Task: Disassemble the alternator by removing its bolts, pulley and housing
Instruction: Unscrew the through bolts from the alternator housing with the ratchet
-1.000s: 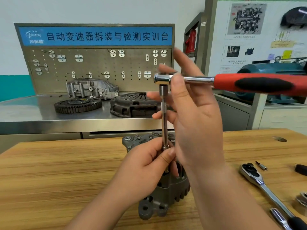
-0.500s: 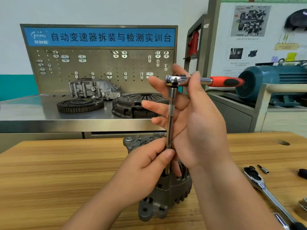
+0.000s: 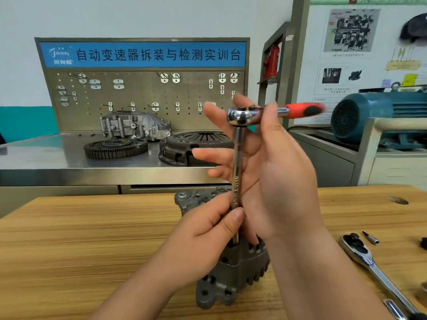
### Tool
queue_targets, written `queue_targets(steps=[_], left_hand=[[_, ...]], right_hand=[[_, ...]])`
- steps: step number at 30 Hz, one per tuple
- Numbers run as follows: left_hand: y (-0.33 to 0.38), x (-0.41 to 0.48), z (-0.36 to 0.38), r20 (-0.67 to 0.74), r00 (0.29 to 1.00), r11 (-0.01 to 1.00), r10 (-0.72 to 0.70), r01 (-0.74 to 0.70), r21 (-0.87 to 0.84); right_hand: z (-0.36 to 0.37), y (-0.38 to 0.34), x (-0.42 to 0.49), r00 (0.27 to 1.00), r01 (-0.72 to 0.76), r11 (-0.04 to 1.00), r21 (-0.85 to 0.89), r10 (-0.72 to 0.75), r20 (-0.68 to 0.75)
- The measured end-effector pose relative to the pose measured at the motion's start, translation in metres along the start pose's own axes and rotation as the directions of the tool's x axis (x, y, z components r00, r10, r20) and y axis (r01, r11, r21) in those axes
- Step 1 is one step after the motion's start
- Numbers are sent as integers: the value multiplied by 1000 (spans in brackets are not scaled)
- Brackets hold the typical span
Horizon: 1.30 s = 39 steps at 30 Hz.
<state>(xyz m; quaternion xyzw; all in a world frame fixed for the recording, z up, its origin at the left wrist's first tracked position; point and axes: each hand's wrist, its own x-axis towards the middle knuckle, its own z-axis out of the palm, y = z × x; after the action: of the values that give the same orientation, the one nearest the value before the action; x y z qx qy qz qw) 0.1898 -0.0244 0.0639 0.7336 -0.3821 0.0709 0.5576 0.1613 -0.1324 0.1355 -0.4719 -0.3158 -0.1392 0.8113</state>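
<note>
Alternator (image 3: 231,285) stands on end on the wooden worktop (image 3: 92,250), near the front edge, and both hands hide much of it. The housing halves look joined, with the seam closed. One bolt (image 3: 183,194) sits in the upper rear ear. The pulley is not seen and may be underneath; cannot tell. Judgement: early stage, bolt removal in hand, with pulley and housing all left to do.

Ratchet (image 3: 242,115), red-and-black handle, sits on a long extension bar (image 3: 238,162) that runs straight down toward the housing. The bar's lower end and the fastener it meets are hidden.
- Left hand (image 3: 208,241): thumb and fingers pinch the bar low down, just above the casting.
- Right hand (image 3: 277,176): fingers splayed and straight behind the bar, with the ratchet neck lying in the fork of thumb and forefinger. No closed grip.

Second ratchet (image 3: 369,262) and a small bit (image 3: 370,237) lie on the worktop to the right, apart from the alternator.

Writing:
- Blue sign (image 3: 143,54) over the pegboard reads 自动变速器拆装与检测实训台. The logo at its left end is unreadable.
- The stamped marking on the extension bar is too small to read.
- The text on the wall poster (image 3: 346,54) is blurred.
</note>
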Motion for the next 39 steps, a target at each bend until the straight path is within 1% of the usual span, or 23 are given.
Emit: queue_targets(steps=[2, 3, 5, 7, 9, 10, 11, 13, 15, 17, 20, 22, 24, 26, 29, 31, 32, 34, 37, 39], left_hand=[[0, 0, 0, 10, 1000, 1000, -8, 8, -8], [0, 0, 0, 6, 1000, 1000, -10, 10, 1], [1, 1, 1, -11, 1000, 999, -14, 15, 29], [2, 2, 3, -26, 999, 998, -27, 29, 59], [3, 3, 4, -32, 999, 996, -34, 36, 83], [4, 2, 4, -32, 999, 996, -29, 31, 86], [4, 2, 4, -34, 999, 996, -25, 28, 86], [4, 2, 4, -42, 999, 997, -28, 31, 66], [5, 1, 4, -29, 999, 999, -28, 29, 24], [5, 0, 3, -10, 1000, 1000, -21, 21, 9], [5, 0, 1, 14, 1000, 1000, -15, 15, 25], [5, 0, 1, 19, 1000, 998, -10, 9, 54], [5, 2, 2, 5, 1000, 998, -18, 18, 68], [5, 2, 3, -8, 1000, 998, -7, 7, 69], [6, 2, 5, -23, 1000, 997, 11, -9, 80], [6, 1, 6, -32, 999, 998, 10, -9, 55], [6, 2, 5, -33, 999, 998, 5, -3, 59], [4, 2, 4, -21, 1000, 998, -3, 4, 61], [6, 0, 2, -10, 1000, 1000, -28, 28, -1], [7, -1, 1, 2, 999, 999, -37, 37, 7]], right_hand=[[0, 0, 0, 999, -41, 999, 18, 41, 5], [0, 2, -1, 999, -32, 999, 3, 32, -1], [0, 7, -1, 999, 33, 999, -42, -35, -31], [-1, 8, -1, 989, 132, 986, -99, -138, -56], [-3, 4, 0, 972, 224, 956, -189, -235, -33], [-3, 2, 1, 968, 244, 943, -225, -250, 0], [-4, 2, 1, 971, 237, 945, -226, -237, 28], [-4, 2, 2, 984, 179, 977, -117, -177, 29], [-4, 3, 2, 995, 103, 994, -19, -103, 8], [-5, 1, 2, 1000, 11, 999, 40, -11, 17], [-13, -5, 3, 991, -126, 989, 78, 122, 58], [-13, -5, 2, 988, -141, 987, 73, 135, 74], [-10, -1, 2, 995, -80, 996, 40, 78, 59], [-7, 1, 1, 999, 32, 999, -36, -31, 37], [-5, -2, 0, 978, 210, 960, -186, -205, 45], [-3, -4, 0, 963, 268, 936, -229, -261, 60], [-3, -4, 0, 965, 262, 935, -239, -252, 72], [-2, -2, 0, 978, 203, 952, -227, -188, 87], [-4, -1, 2, 994, 29, 995, -93, -18, 111], [-6, 0, 3, 986, -71, 997, -44, 77, 150]])
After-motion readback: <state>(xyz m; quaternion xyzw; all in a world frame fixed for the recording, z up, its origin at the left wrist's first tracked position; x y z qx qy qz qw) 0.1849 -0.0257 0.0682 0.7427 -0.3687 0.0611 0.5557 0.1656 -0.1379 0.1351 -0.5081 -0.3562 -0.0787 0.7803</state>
